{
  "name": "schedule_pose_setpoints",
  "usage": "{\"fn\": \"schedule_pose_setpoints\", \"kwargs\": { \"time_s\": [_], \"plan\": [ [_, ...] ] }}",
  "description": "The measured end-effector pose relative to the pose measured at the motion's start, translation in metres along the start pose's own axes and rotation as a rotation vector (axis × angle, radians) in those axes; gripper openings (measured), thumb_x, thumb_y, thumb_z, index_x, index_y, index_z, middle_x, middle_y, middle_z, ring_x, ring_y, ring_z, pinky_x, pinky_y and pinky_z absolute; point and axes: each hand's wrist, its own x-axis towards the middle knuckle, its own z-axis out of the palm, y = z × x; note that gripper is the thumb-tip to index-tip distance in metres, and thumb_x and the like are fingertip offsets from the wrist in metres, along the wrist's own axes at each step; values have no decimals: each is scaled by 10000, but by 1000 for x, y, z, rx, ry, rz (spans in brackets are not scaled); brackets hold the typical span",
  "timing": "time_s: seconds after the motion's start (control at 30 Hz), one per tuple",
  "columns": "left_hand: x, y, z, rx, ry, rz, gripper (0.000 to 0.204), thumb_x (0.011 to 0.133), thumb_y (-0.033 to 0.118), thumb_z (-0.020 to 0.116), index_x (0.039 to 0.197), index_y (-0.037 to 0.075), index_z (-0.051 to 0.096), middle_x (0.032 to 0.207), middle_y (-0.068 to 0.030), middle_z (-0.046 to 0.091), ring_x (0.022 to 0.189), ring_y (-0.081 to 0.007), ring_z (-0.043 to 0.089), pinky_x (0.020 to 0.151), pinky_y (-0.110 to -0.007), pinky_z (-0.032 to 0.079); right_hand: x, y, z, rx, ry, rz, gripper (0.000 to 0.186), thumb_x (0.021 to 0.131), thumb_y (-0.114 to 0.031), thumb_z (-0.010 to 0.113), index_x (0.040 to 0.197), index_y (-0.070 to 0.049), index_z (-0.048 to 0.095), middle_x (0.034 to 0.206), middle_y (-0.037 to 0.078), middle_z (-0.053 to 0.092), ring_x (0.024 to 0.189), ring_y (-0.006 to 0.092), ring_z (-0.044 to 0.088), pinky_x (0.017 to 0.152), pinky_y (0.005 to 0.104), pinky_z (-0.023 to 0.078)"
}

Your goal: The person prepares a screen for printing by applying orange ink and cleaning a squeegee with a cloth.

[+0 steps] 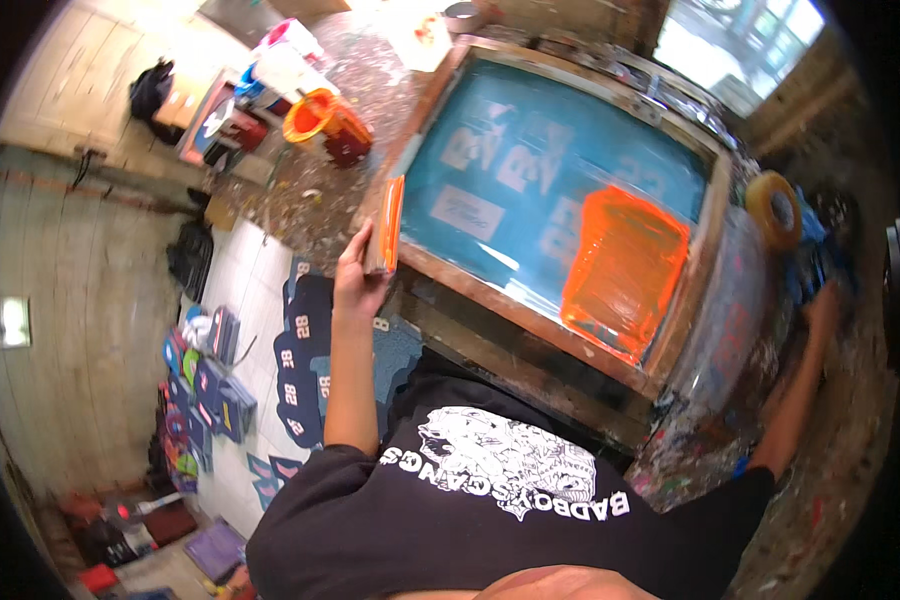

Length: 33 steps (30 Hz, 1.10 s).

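My left hand (362, 270) grips a squeegee (386, 225) with orange ink along its edge, held at the left side of a screen-printing frame (714, 185). The frame holds blue mesh (470, 100) with pale stencil shapes, and a thick patch of orange ink (620, 270) covers its right part. My right hand (822, 300) is stretched out to the far right, at some blue items (810, 262) below a roll of yellowish tape (773, 212); it is blurred, and its fingers are hard to make out.
An orange-smeared tub (325, 130) and other containers stand on the stained table (310, 195) at upper left. Dark printed fabric pieces (305, 370) and stacked items (215, 390) lie lower left. A window (730, 45) is at top right, and a clouded plastic-like object (730, 300) lies beside the frame.
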Motion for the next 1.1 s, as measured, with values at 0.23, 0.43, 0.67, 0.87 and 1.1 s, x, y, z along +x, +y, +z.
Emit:
{"fn": "schedule_pose_setpoints", "kwargs": {
  "time_s": [0.23,0.43,0.67,0.87,1.1],
  "plan": [
    [-12,10,-30,-146,55,-19,383,1032,353,419,1037,0,566,653,-33,464,449,-140,398,365,-259,313,-3,-23,-4,72,30,2,1018,636,-165,869,1473,42,328,1487,245,422,1332,388,466,1107,446,402],
    [18,-21,18,424,469,210,293,963,402,642,939,114,689,750,25,653,494,-78,550,402,-232,370,-37,38,0,224,279,-93,818,678,-284,874,1329,42,500,1367,252,506,1230,370,538,1028,436,453],
    [18,-14,-2,1114,496,167,553,995,431,534,1222,-69,603,1079,-162,667,906,-274,671,759,-369,531,-68,-1,-70,156,250,3,851,739,-200,842,1405,51,376,1416,256,437,1105,433,607,873,477,565],
    [15,3,-51,1248,402,195,669,1018,474,481,1316,-122,536,1270,-232,613,1145,-297,590,998,-381,440,-63,1,-94,153,319,73,841,784,-323,830,1407,24,382,1422,204,414,1178,401,570,843,489,598],
    [9,22,-18,1554,478,75,842,947,662,466,1305,-97,539,1167,-303,645,1049,-397,633,958,-456,468,-78,6,-102,155,282,118,867,711,-326,840,1392,-3,411,1411,177,433,1154,388,589,864,459,589]
  ]
}}
